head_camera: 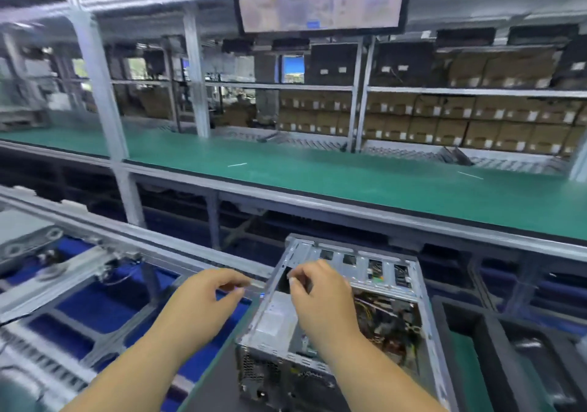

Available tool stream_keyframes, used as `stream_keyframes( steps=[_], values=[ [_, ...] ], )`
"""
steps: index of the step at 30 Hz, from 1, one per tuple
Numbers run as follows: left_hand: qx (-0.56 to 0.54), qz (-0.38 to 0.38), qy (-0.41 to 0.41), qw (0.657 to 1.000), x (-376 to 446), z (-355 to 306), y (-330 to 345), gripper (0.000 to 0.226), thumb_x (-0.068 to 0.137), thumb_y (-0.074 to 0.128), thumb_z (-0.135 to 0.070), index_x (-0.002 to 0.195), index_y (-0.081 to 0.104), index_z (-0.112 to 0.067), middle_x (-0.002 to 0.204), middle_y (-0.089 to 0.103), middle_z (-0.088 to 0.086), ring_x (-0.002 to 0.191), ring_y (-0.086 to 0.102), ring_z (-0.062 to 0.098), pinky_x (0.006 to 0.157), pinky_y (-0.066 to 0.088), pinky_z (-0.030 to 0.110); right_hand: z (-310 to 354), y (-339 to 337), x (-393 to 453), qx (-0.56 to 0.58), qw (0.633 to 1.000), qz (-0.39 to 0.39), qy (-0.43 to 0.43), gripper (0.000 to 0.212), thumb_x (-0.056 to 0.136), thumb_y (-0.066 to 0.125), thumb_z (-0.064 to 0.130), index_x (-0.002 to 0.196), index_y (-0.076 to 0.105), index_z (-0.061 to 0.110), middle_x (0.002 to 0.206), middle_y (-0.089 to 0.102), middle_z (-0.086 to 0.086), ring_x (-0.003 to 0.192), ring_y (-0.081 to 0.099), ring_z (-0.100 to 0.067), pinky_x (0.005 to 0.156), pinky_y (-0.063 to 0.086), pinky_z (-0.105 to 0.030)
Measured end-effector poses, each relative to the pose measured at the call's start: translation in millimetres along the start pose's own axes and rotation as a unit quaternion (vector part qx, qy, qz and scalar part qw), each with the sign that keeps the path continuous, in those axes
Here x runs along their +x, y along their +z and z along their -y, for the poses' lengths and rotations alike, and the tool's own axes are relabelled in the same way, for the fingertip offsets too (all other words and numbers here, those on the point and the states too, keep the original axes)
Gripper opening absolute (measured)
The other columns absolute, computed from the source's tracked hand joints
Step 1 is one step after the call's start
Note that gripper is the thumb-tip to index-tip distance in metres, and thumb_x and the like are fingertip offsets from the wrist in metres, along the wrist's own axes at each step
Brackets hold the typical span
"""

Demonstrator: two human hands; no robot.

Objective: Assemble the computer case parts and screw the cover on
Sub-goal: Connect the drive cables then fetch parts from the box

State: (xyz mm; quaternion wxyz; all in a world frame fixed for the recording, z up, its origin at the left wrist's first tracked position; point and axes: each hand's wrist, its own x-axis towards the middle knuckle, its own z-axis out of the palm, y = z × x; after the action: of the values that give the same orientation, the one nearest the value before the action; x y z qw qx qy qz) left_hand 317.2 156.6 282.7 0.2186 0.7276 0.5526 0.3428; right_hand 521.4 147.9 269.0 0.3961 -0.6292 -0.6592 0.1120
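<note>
Under our right hand (320, 303) lies the open computer case (343, 319), side uncovered, wiring showing just right of that hand; its fingers are curled over the case's upper left edge, pinching something too small and blurred to name. Just left of the case, our left hand (203, 300) hovers with fingers loosely curled, gripping nothing we can make out, above the blue conveyor frame (95, 310).

Two bare forearms in view, no sleeves visible up to the frame edge. Bare left hand (203, 297) and bare right hand (320, 300): no gloves, rings, watch or wrist strap showing. Fingernails short, unpainted where they can be made out. Motion blur softens finger detail; nothing else of the person is in view.
</note>
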Motion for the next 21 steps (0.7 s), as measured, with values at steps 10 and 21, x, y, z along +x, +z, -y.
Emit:
stream_keyframes(
  steps=[10, 21],
  values=[
    [0.032, -0.067, -0.017, 0.997, -13, 115, -132, 0.02, 0.092, 0.063, -0.028, 0.096, 0.069, -0.046, 0.098, 0.065, -0.028, 0.095, 0.059, -0.008, 0.082, 0.05, 0.02, 143, 125, 22, 0.091, 0.993, 0.052, -0.051, 0.013, 0.094, 0.055, 0.026, 0.09, 0.066, 0.032, 0.093, 0.057, 0.014, 0.083, 0.054, -0.008, 0.086, 0.048, -0.037],
    [0.078, -0.243, -0.078, 0.964, -46, 226, -302, 0.023, 0.089, 0.063, -0.019, 0.095, 0.072, -0.04, 0.097, 0.066, -0.025, 0.091, 0.058, -0.008, 0.069, 0.042, 0.015, 292, 254, 25, 0.136, 0.973, 0.15, -0.111, 0.012, 0.094, 0.054, 0.029, 0.088, 0.061, 0.037, 0.094, 0.054, 0.021, 0.095, 0.055, -0.009, 0.092, 0.048, -0.041]
  ],
)
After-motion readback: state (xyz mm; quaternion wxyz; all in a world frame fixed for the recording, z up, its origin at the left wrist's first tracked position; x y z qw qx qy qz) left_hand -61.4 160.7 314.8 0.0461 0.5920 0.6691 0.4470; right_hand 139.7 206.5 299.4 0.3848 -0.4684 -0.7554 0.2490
